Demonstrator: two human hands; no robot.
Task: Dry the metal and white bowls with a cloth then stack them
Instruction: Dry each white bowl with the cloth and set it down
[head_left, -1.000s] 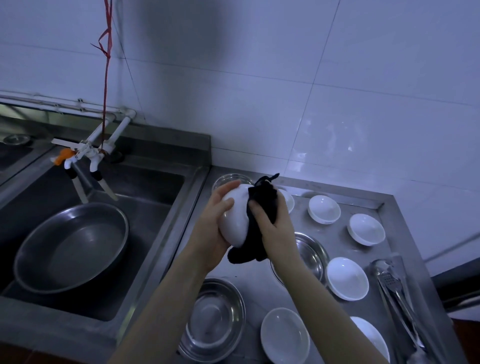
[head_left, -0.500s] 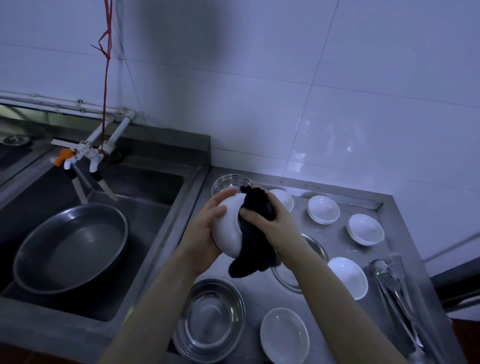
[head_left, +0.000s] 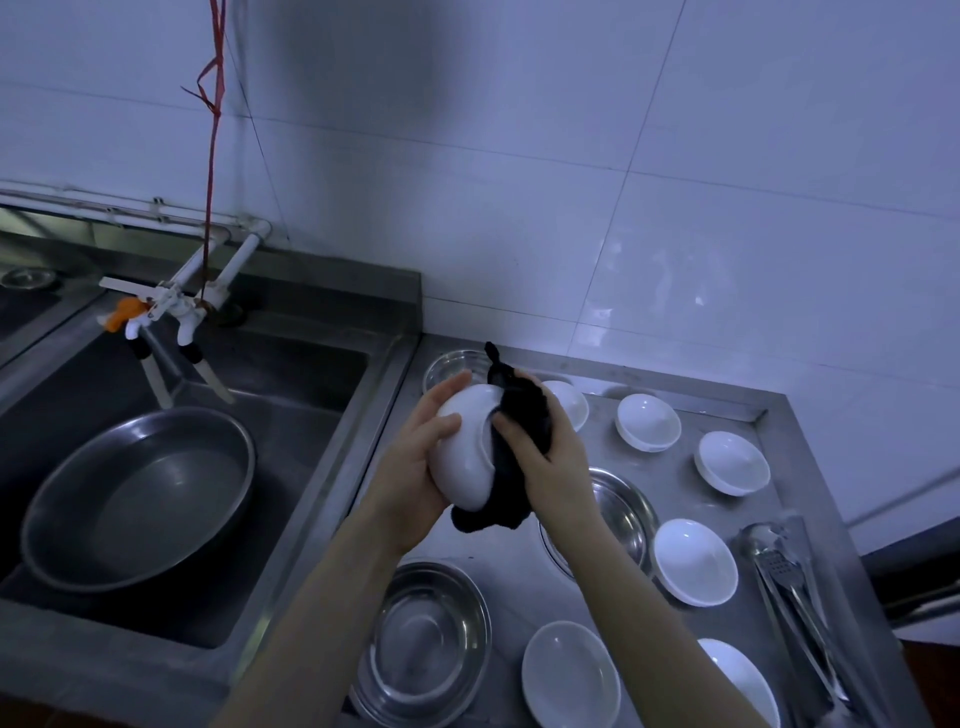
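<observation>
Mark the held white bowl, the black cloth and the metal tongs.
held white bowl (head_left: 462, 457), head view, on its outer underside.
black cloth (head_left: 522, 415), head view, on the bunched part above the fingers.
metal tongs (head_left: 784, 582), head view, on the arms near the upper end.

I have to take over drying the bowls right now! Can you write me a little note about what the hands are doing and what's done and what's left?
Left hand: holds a white bowl tipped on its side above the counter.
Right hand: presses the dark cloth against that bowl.
Other white bowls, such as, and metal bowls, such as, lie singly on the counter.
Done: nothing is stacked.
Left: finish this bowl, dry the rest, stack them.
</observation>
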